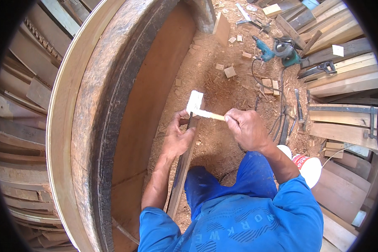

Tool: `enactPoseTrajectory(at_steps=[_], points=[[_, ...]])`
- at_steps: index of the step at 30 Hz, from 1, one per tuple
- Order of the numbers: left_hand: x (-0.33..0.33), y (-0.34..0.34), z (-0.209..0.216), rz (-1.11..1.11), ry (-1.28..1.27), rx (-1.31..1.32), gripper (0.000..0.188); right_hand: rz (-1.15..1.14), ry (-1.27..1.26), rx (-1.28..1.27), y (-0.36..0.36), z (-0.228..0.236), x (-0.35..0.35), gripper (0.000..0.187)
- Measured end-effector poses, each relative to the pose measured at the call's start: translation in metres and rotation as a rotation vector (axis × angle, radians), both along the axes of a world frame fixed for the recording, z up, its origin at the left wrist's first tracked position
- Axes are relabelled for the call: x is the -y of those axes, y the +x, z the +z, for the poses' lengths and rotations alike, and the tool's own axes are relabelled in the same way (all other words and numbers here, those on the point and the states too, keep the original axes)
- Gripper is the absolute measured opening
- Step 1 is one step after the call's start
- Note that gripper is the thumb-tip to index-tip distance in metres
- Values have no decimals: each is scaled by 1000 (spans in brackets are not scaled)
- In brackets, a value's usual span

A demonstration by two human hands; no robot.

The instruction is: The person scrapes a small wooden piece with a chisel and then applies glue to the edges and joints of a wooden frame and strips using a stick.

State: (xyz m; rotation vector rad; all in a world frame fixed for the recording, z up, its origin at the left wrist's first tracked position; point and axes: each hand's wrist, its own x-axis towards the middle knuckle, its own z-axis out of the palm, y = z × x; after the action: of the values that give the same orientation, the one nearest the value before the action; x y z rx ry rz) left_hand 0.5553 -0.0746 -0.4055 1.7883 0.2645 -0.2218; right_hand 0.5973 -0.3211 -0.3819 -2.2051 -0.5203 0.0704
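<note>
A long narrow wooden board runs up from beside my left leg, tilted slightly to the right. Its far end is coated in thick white paste. My left hand is closed round the board just below that coated end. Between the thumb and fingers of my right hand is a thin wooden stick. White paste covers the stick's tip, which touches the lower edge of the coated end.
A large curved wooden piece stands close on my left. Sawdust and offcuts cover the ground. Power tools with trailing cords, a handsaw and stacked planks lie at the right. A white tub sits by my right elbow.
</note>
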Motion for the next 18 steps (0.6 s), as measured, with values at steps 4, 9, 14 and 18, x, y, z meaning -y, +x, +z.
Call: enactPoseTrajectory(at_steps=[4, 9, 14, 18], points=[[-6, -1, -2, -19, 78, 45, 54, 0, 137, -139, 8, 10, 3, 20], [-4, -1, 5, -32, 111, 8, 56, -105, 105, -57, 37, 1, -4, 19], [-5, -3, -5, -28, 4, 3, 57, -143, 148, 106, 34, 6, -4, 18], [-7, -6, -10, -42, 61, 54, 57, -74, 230, -197, 2, 5, 7, 14]])
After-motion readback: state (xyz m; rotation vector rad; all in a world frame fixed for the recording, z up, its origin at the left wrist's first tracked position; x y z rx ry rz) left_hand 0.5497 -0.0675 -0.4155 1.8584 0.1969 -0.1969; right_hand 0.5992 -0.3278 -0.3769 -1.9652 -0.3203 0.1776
